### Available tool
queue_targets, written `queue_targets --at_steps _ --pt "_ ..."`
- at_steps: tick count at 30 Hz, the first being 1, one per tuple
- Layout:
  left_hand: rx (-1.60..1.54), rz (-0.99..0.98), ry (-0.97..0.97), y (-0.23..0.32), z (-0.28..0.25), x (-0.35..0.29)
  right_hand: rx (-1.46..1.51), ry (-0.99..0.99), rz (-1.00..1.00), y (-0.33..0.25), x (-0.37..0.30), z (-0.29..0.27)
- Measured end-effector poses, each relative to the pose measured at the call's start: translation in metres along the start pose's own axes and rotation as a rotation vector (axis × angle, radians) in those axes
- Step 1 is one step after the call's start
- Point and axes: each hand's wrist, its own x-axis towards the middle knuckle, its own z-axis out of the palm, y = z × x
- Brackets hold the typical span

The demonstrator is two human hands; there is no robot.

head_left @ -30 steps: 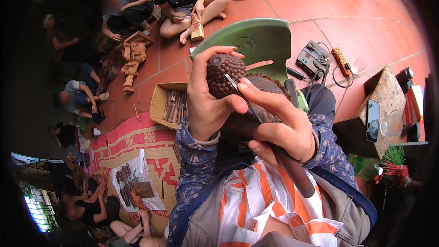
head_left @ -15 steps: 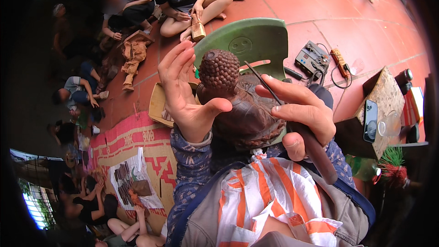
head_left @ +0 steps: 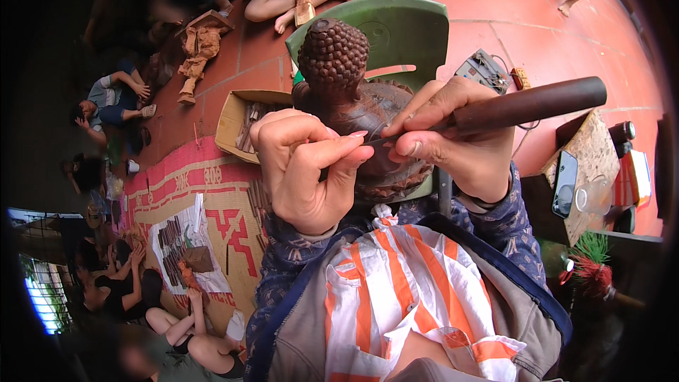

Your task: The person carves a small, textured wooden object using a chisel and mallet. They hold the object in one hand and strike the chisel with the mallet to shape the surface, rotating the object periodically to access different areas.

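Observation:
A dark wooden carving chisel point(head_left: 530, 102) lies level across my front, its thick round handle pointing right. My right hand point(head_left: 470, 134) pinches it where the thin blade meets the handle. The thumb and forefinger of my left hand point(head_left: 308, 170) close at the blade's tip, the other fingers curled. Just beyond both hands a dark brown carved figure point(head_left: 331, 56), its head covered in knobbly curls, stands before my lap. My hands hide part of its body. Behind it is a green plastic chair point(head_left: 417, 28).
To the left, a cardboard box point(head_left: 230, 124) holds sticks or tools, and more tools lie on paper point(head_left: 170, 240) over a patterned mat. A phone point(head_left: 564, 184) and a clear cup rest on a wooden block at right. Several people sit on the floor; another carving point(head_left: 201, 42) lies near them.
My left hand has gone from spread fingers to a pinch at the blade tip. My right hand has turned the chisel from steep to nearly level, its handle now pointing right.

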Motion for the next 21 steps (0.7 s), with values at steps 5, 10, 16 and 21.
queue_targets --at_steps 5,10,16,21 --pt "-0.058 -0.152 0.182 -0.017 0.007 0.008 -0.056 0.013 -0.253 0.015 0.022 -0.003" --pt "-0.195 -0.202 0.025 -0.041 0.020 0.010 -0.108 -0.049 -0.345 0.022 0.048 -0.013" --pt "-0.427 -0.376 -0.039 -0.040 0.032 0.010 -0.102 -0.075 -0.376 0.027 0.052 -0.012" --pt "-0.427 -0.371 -0.032 -0.039 0.032 0.009 -0.149 -0.084 -0.446 0.028 0.051 -0.012"
